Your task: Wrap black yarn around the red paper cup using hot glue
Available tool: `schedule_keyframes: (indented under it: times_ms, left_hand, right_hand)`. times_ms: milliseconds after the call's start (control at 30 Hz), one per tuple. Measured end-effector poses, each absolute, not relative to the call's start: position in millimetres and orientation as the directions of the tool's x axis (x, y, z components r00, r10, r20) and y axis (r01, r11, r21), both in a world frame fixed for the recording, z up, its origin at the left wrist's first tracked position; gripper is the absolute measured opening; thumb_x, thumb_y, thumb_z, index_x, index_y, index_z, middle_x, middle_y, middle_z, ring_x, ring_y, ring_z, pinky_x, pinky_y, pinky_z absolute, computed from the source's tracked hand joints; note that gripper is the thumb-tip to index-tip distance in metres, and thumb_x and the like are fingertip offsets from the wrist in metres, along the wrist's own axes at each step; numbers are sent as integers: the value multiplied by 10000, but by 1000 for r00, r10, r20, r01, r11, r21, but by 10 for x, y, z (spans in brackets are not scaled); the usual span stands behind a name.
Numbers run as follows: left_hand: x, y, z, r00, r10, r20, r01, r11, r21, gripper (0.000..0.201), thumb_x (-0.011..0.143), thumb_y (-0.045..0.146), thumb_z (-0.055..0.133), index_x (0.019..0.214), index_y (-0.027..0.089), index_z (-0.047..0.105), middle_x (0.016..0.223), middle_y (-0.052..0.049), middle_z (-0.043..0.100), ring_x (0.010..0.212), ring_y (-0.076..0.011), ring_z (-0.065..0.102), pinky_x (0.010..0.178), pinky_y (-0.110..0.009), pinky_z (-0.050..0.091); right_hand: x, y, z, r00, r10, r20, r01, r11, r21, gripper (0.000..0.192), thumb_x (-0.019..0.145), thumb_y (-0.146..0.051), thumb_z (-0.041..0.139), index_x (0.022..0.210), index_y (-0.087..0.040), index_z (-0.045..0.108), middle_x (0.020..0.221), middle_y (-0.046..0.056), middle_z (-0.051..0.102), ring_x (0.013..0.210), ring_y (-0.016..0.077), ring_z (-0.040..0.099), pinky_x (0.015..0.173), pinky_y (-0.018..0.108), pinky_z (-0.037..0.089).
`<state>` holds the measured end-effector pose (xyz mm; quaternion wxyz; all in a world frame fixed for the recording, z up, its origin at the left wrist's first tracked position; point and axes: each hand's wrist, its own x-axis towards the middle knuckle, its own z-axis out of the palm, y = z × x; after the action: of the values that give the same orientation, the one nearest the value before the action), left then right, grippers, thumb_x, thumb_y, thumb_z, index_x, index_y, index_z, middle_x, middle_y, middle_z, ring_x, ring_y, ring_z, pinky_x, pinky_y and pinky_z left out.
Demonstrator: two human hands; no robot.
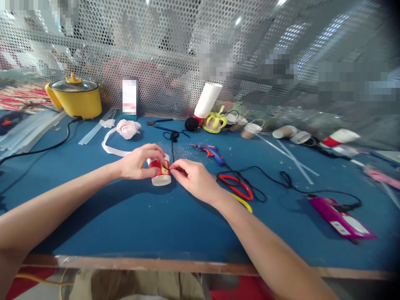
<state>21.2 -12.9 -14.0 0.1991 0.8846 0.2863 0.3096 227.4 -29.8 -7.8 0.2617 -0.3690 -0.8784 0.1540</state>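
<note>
A blue work table [131, 225] seen from above, with a perforated metal screen along its far edge. At far left, a yellow electric pot [75, 99] with a glass lid stands against the screen; what is inside cannot be made out. A black cable [46, 148] runs from it across the table toward the left edge. Clear glue sticks [93, 130] lie just right of the pot, then a white ribbon with a pink fabric flower [127, 128].

Near the middle, the left hand [137, 162] is wrapped around a small paper cup [161, 170], white with a red band, lying on its side on the table. The right hand [192, 179] is just beside the cup, thumb and forefinger pinched on a thin black thread [171, 148] at the cup's side; the thread trails away toward the screen.

Right of the hands lie a blue glue gun [210, 151] and red-handled scissors [236, 185], with a black cord looping around them. Behind, a tall stack of paper cups [206, 101] leans against the screen, beside a yellow crown-shaped piece [215, 122] and several small cups with handles [251, 130]; their contents are too small to tell. Further right, more cups [292, 133] lie on their sides. At far right sits a magenta tool [340, 218] with a cord attached.
</note>
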Motion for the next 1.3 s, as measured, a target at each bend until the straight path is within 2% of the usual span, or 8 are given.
schedule_keyframes:
  times_ms: [167,400,600,867,1300]
  left_hand:
    - [238,-141,-119,623,668,406,417,-723,550,137,797,232,521,836,153,627,976,-93,575,903,-190,557,814,-349,457]
    - [228,-135,-123,655,659,369,456,-734,502,126,817,216,486,775,163,592,1057,-102,580,995,-223,514,863,-393,404]
    - [231,-169,-59,703,632,327,451,-752,481,116,808,219,509,747,159,588,1090,-103,573,996,-220,502,873,-380,391]
    - [231,-243,-83,715,619,325,439,-759,481,129,820,229,500,761,170,599,1130,-100,558,1094,-225,449,926,-385,363]
    - [136,-302,-192,669,662,338,456,-724,518,118,811,223,504,743,169,585,1233,-93,514,1127,-237,430,952,-416,346]
  right_hand:
    - [2250,-293,-85,-590,738,329,584,670,-457,108,822,-169,484,750,-180,564,706,19,606,607,121,540,573,242,396]
    - [2252,-294,-114,-570,761,309,582,640,-502,102,818,-179,489,741,-180,557,701,16,591,606,119,526,567,243,396]
    - [2304,-311,-129,-555,795,245,573,579,-580,103,812,-197,515,711,-178,526,666,-1,558,587,113,501,566,241,398]
    - [2361,-284,-166,-589,765,260,514,603,-611,72,812,-201,528,744,-179,541,898,68,587,835,162,546,755,312,439]
    - [2315,-331,-181,-584,769,261,504,595,-626,97,776,-159,560,688,-182,530,1006,76,550,934,168,553,873,362,409]
